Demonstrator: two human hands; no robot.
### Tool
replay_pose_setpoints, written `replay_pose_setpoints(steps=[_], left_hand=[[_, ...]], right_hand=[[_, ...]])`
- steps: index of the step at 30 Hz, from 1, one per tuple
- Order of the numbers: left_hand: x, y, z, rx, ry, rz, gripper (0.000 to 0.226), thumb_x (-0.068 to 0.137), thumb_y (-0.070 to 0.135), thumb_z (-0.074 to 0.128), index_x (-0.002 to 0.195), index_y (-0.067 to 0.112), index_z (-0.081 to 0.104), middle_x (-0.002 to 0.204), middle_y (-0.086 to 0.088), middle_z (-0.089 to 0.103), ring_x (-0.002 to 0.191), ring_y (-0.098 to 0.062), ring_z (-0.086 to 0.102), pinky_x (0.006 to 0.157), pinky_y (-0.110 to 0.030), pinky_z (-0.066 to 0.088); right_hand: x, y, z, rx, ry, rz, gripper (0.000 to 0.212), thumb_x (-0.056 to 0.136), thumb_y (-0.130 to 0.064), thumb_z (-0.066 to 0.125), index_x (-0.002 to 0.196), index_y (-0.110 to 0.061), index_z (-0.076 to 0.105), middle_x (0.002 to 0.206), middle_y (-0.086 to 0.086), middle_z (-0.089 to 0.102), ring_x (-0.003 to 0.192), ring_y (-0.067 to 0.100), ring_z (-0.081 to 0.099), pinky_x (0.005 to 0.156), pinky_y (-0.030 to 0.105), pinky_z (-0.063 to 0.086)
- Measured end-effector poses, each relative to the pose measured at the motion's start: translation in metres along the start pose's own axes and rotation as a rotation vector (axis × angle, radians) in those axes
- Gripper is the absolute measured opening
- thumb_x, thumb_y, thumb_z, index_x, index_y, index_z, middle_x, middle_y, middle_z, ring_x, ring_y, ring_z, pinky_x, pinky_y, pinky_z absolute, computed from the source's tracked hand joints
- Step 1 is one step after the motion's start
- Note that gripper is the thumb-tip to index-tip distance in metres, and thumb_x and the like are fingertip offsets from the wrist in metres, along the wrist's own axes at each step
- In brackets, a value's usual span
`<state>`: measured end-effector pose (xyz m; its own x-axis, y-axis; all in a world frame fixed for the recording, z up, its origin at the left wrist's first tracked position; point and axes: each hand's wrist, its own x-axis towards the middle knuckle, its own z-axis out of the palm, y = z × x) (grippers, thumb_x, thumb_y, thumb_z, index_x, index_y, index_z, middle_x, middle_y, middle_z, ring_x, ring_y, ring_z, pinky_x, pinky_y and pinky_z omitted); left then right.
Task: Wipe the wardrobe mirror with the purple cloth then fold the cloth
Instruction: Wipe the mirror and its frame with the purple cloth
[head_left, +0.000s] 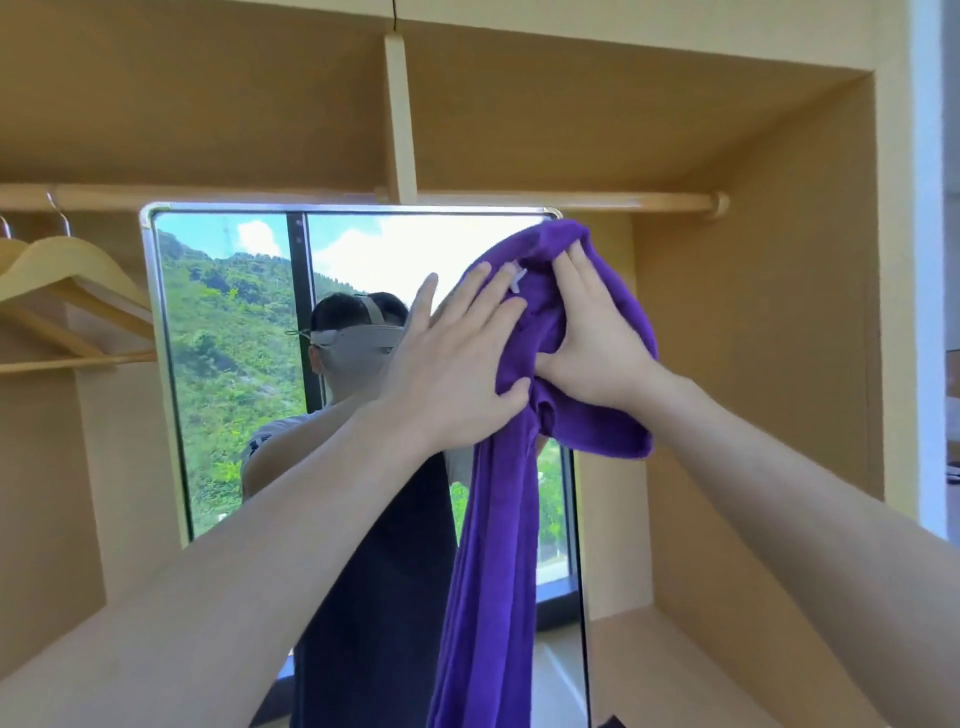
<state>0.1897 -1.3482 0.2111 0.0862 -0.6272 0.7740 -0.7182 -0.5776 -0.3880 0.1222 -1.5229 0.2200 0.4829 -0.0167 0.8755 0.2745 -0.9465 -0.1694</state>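
— Nearest to us are the two bare forearms, reaching up and away toward the mirror. What are the hands doing?

— The left hand lies flat with its fingers spread, pressing the near edge of the purple cloth against the glass. The right hand is pushed into the bunched top of the cloth, fingers part curled into the folds; how tightly it clamps I cannot tell.

— And where is the cloth itself?

— High on the right side of the mirror, wadded near the top right corner, with a long tail hanging straight down the right edge toward the bottom.

— What could go wrong?

— I'd say that loose tail. It hangs free, so a wide sweep could drag it over glass already wiped, or snag it on the metal frame. Only the wad touches the glass, so the left half may get skipped. Hard pressure from both palms could also rock the mirror if it merely leans there.

— The room?

— An open wooden wardrobe, tan panels all round, a rail just above the mirror and a wooden hanger on the left. The glass reflects a green hillside, bright sky and the person wearing a headset.
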Motion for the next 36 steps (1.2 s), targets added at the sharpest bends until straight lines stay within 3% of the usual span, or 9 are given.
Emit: replay_pose_setpoints(steps=[3, 6, 11, 14, 19, 25, 28, 33, 36], left_hand=[[0.003, -0.012, 0.006, 0.057, 0.004, -0.010, 0.092, 0.081, 0.072, 0.048, 0.157, 0.026, 0.026, 0.173, -0.006, 0.003, 0.158, -0.031, -0.002, 0.127, -0.053, 0.002], [-0.016, -0.010, 0.023, 0.093, 0.009, 0.004, 0.084, 0.086, 0.076, 0.043, 0.152, 0.025, 0.031, 0.172, -0.008, 0.007, 0.158, -0.034, 0.001, 0.126, -0.059, 0.005], [-0.088, 0.038, 0.078, 0.179, -0.014, 0.030, 0.077, 0.094, 0.067, 0.041, 0.152, 0.016, 0.042, 0.173, -0.008, 0.006, 0.159, -0.033, 0.000, 0.121, -0.070, 0.005], [-0.115, 0.057, 0.096, 0.205, -0.055, 0.034, 0.082, 0.088, 0.072, 0.046, 0.150, 0.017, 0.044, 0.173, -0.008, 0.004, 0.158, -0.035, 0.000, 0.119, -0.072, 0.001], [-0.169, 0.093, 0.124, 0.160, -0.120, 0.023, 0.081, 0.078, 0.075, 0.056, 0.138, 0.022, 0.050, 0.173, -0.008, 0.005, 0.158, -0.037, 0.004, 0.119, -0.072, 0.004], [-0.248, 0.141, 0.156, 0.142, -0.307, -0.021, 0.073, 0.073, 0.062, 0.071, 0.131, 0.023, 0.052, 0.172, -0.010, 0.008, 0.158, -0.039, 0.005, 0.120, -0.071, 0.010], [-0.266, 0.153, 0.158, 0.125, -0.356, -0.051, 0.060, 0.076, 0.055, 0.072, 0.123, 0.022, 0.057, 0.172, -0.010, 0.013, 0.157, -0.038, 0.010, 0.119, -0.070, 0.015], [-0.253, 0.156, 0.144, 0.101, -0.272, -0.216, 0.073, 0.075, 0.045, 0.073, 0.139, 0.016, 0.053, 0.171, -0.014, 0.012, 0.158, -0.038, 0.007, 0.121, -0.067, 0.009], [-0.235, 0.138, 0.129, 0.161, -0.211, -0.315, 0.081, 0.072, 0.055, 0.072, 0.142, 0.020, 0.050, 0.171, -0.019, 0.006, 0.157, -0.041, 0.001, 0.121, -0.067, 0.004]], right_hand=[[-0.026, 0.000, 0.022, 0.330, 0.069, 0.069, 0.078, 0.083, -0.005, 0.063, 0.152, -0.014, 0.027, 0.145, 0.005, 0.044, 0.132, 0.017, 0.048, 0.109, 0.036, 0.044], [-0.056, 0.004, 0.044, 0.407, 0.112, 0.194, 0.063, 0.083, -0.002, 0.051, 0.144, -0.011, 0.037, 0.134, 0.001, 0.047, 0.119, 0.011, 0.049, 0.104, 0.024, 0.042], [-0.132, 0.011, 0.085, 0.543, 0.146, 0.250, 0.068, 0.075, 0.003, 0.043, 0.142, -0.008, 0.040, 0.130, -0.003, 0.049, 0.120, -0.009, 0.047, 0.099, 0.005, 0.034], [-0.179, 0.022, 0.105, 0.571, 0.112, 0.258, 0.069, 0.075, 0.006, 0.042, 0.143, -0.005, 0.040, 0.132, -0.005, 0.048, 0.124, -0.013, 0.042, 0.106, 0.012, 0.035], [-0.256, 0.042, 0.131, 0.563, -0.008, 0.281, 0.067, 0.075, 0.004, 0.043, 0.134, -0.028, 0.041, 0.129, -0.025, 0.046, 0.120, -0.002, 0.049, 0.099, 0.014, 0.041], [-0.347, 0.045, 0.171, 0.555, -0.082, 0.504, 0.055, 0.077, -0.002, 0.046, 0.129, -0.022, 0.048, 0.123, -0.024, 0.051, 0.115, 0.002, 0.054, 0.097, 0.025, 0.047], [-0.369, 0.047, 0.173, 0.567, -0.131, 0.541, 0.058, 0.078, 0.002, 0.054, 0.129, -0.025, 0.050, 0.122, -0.009, 0.056, 0.115, 0.010, 0.055, 0.097, 0.039, 0.050], [-0.324, 0.056, 0.159, 0.483, -0.093, 0.355, 0.067, 0.075, -0.003, 0.068, 0.135, -0.022, 0.045, 0.125, -0.007, 0.050, 0.117, 0.013, 0.051, 0.097, 0.030, 0.046], [-0.289, 0.054, 0.150, 0.427, -0.030, 0.298, 0.077, 0.071, -0.009, 0.073, 0.138, -0.022, 0.037, 0.121, -0.016, 0.043, 0.113, 0.002, 0.046, 0.092, 0.013, 0.039]])
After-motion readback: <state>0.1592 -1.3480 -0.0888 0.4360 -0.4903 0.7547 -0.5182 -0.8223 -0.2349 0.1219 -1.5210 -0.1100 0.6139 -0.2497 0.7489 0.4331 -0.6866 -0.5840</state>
